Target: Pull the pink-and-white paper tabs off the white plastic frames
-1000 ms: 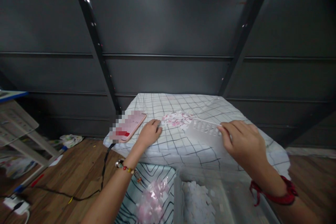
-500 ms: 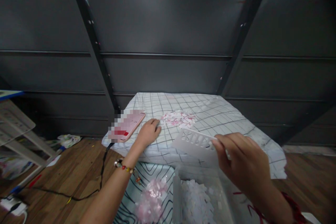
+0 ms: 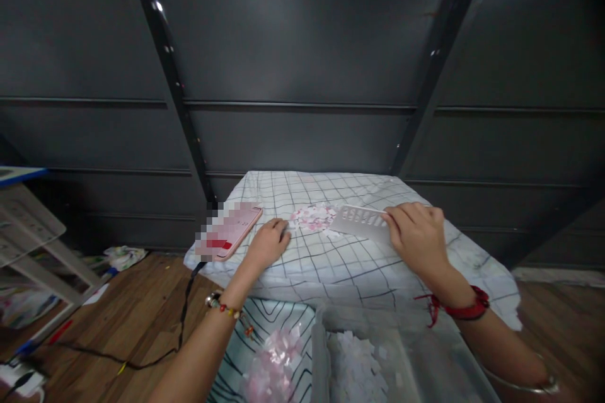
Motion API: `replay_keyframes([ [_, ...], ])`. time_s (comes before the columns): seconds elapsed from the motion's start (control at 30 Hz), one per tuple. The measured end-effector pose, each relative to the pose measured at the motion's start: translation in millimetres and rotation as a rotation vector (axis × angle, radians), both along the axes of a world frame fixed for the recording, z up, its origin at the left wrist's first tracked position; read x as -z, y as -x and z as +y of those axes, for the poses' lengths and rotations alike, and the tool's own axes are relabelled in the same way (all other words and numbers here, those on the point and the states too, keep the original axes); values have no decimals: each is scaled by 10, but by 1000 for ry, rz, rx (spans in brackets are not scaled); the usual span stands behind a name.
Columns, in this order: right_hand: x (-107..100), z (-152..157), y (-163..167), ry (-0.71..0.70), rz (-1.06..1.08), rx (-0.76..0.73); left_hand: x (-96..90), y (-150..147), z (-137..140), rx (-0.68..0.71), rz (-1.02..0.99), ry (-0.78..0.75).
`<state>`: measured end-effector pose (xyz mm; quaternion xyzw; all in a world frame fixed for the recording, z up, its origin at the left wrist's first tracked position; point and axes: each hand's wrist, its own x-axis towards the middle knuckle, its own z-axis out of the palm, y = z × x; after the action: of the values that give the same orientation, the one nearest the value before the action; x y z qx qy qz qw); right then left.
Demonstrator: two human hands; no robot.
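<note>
Presently, the right hand pinches the slotted plate, long axis pointing to nine o'clock, toward the paper pieces; left hand: grip indeterminable.

We see dim, soft light, with a faint sheen on the dark wall and glare on the pink bag. The top right corner sinks into black, and blocky pixels cover part of the phone.

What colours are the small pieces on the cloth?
The small pieces are pink and white, clearest in the head view.
</note>
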<state>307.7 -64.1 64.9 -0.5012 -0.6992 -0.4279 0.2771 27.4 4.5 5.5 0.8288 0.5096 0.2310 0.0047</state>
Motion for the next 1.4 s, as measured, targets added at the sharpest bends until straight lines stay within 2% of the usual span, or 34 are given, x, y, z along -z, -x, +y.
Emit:
replay_keyframes([
  [0.13,-27,7,6,42,-31,-42,1,-2,4,3,5,2],
  [0.27,-75,-39,-18,22,-31,-65,3,-2,5,11,8,-4],
  [0.47,-129,-108,-59,27,-93,-2,5,-1,3,0,19,-3],
  [0.8,-109,-72,-39,14,-81,-5,4,4,4,6,-9,-2],
  [1.0,-136,-99,-73,-14,-112,46,3,-4,1,2,-8,-3],
  [1.2,-133,-73,10,-29,-86,-24,12,-2,8,9,-7,-6],
  [1.4,-114,-63,94,36,-59,-108,27,5,20,15,-18,-10],
])
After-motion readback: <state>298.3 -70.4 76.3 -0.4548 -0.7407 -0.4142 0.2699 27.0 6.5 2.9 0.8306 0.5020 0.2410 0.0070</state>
